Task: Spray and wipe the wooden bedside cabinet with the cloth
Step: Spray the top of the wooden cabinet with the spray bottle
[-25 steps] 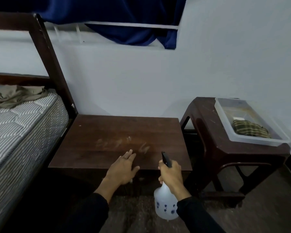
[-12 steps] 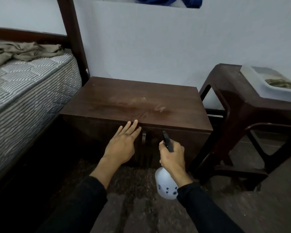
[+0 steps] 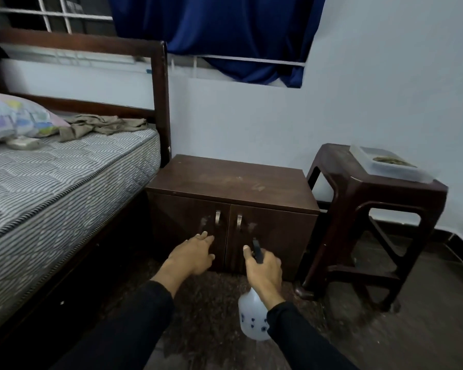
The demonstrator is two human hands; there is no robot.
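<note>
We have dropped back and lower than a second ago: then we looked down on the cabinet (image 3: 233, 182) top with our left hand (image 3: 191, 256) over its front edge, and now both doors (image 3: 185, 217) face us, with that hand in front of the left door, just below its handle (image 3: 218, 217). Its fingers (image 3: 206, 236) are straight and slightly spread, holding nothing; we cannot tell whether they touch the door. Our right hand (image 3: 265, 268) has stayed wrapped around the neck of the spray bottle (image 3: 251, 321), fingers clamped on it, the dark nozzle pointing at the right door and the white body hanging below the wrist. Pale smudges still show near the middle of the top, and lighter marks sit beside both handles, so we judge that neither surface has been wiped and that attention has moved from the top to the front. The cloth (image 3: 388, 160) lies in the clear tray (image 3: 369, 166) at the back right corner of the stool (image 3: 372, 193), to the right of the cabinet and well apart from both hands. Spraying can go ahead from here, but wiping means first reaching across for that cloth with the free left hand.
</note>
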